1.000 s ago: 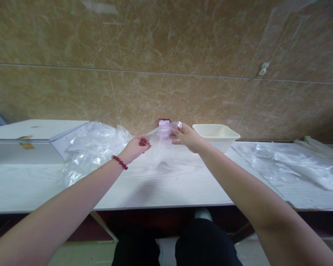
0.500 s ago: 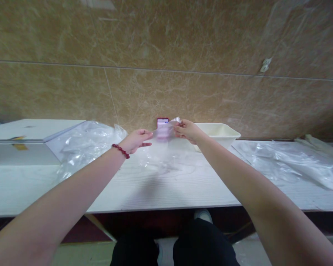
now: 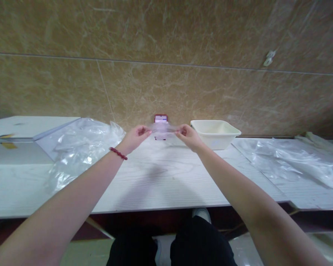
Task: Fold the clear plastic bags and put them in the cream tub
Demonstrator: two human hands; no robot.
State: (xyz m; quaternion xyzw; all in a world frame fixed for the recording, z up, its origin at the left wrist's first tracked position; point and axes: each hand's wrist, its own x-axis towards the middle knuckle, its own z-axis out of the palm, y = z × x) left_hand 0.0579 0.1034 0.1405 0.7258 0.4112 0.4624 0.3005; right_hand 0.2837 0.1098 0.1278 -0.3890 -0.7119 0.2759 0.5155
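Observation:
A clear plastic bag (image 3: 163, 128), thin and smeared by motion, is stretched between my two hands above the white table. My left hand (image 3: 134, 138), with a dark red bead bracelet (image 3: 118, 153) on its wrist, pinches one side of it between thumb and fingers. The opposite side is pinched by my right hand (image 3: 189, 136), close to a cream plastic basin (image 3: 216, 135). Behind the film a phone (image 3: 161, 118) in a red case stands by the wall, its screen lit and partly covered.
Crumpled clear plastic bags (image 3: 83, 147) lie at left beside a white box (image 3: 19, 147). Flat clear bags (image 3: 291, 159) spread over the table's right part. A tan marble wall (image 3: 166, 88) rises behind the white table (image 3: 161, 192).
My left fingers, spread half a second ago, have closed on the plastic bag's edge. The bag, which hung down before, is now pulled nearly level between both hands.

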